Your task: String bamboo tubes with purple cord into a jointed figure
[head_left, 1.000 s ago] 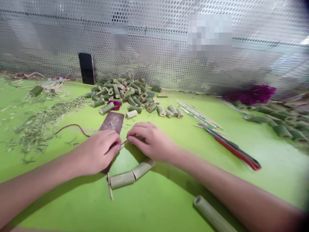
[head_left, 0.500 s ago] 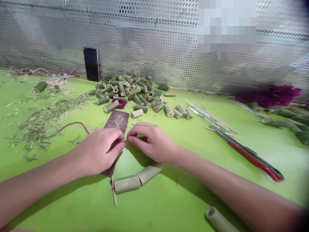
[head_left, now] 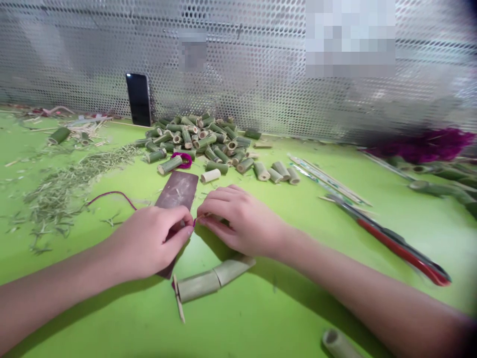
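There's the purple cord, a thin, soft strand showing just between your hands, right at the near edge of the brown abrasive sheet! Your right hand has its fingers pressed together on it, pinching close to the tip, while your left hand curls closed beside it, fingers hiding whatever they grip. This cord looks light and limp, so it'll likely bend rather than push: take it right near the end, between the fingertips. Its long tail seems to run off left across the tabletop, though your left hand hides the join. Just below, two pale bamboo pieces lie end to end beside a thin stick, and beyond the sheet sits the heap of green bamboo segments!
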Demonstrator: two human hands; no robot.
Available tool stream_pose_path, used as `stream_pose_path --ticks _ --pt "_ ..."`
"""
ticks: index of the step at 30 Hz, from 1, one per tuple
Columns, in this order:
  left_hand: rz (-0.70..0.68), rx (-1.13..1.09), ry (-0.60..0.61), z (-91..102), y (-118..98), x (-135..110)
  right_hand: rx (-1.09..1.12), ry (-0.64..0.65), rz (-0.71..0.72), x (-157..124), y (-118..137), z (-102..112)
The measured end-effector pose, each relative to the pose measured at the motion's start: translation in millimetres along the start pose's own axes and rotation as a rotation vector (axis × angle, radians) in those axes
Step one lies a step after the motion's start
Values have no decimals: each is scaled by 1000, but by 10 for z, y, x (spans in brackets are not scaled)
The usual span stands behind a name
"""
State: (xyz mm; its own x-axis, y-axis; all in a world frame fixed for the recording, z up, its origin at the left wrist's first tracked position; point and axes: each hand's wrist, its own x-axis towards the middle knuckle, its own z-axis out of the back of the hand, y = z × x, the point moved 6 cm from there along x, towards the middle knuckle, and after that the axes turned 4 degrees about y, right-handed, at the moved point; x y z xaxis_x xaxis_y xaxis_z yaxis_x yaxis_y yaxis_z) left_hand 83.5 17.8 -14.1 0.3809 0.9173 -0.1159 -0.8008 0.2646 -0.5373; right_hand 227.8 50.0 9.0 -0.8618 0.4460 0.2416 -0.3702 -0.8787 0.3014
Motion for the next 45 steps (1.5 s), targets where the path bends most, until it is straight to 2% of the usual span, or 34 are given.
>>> stream_pose_path --ticks 9,16,22,29,36,45 --pt "182 -286 17 -23 131 -7 350 -224 -237 -35 -76 23" --pt "158 -372 58 -42 109 20 692 -195 -427 -37 -212 -59" --pt "143 -509 138 -112 80 24 1065 -201 -433 -38 -283 -177" --pt "116 -419 112 -105 91 54 1284 -162 -410 -30 -273 -234" --pt "36 -332 -2 -31 77 83 1313 -159 -437 -36 -308 -208" --pt "8 -268 4 -35 53 104 1269 -170 -415 -33 -316 -183"
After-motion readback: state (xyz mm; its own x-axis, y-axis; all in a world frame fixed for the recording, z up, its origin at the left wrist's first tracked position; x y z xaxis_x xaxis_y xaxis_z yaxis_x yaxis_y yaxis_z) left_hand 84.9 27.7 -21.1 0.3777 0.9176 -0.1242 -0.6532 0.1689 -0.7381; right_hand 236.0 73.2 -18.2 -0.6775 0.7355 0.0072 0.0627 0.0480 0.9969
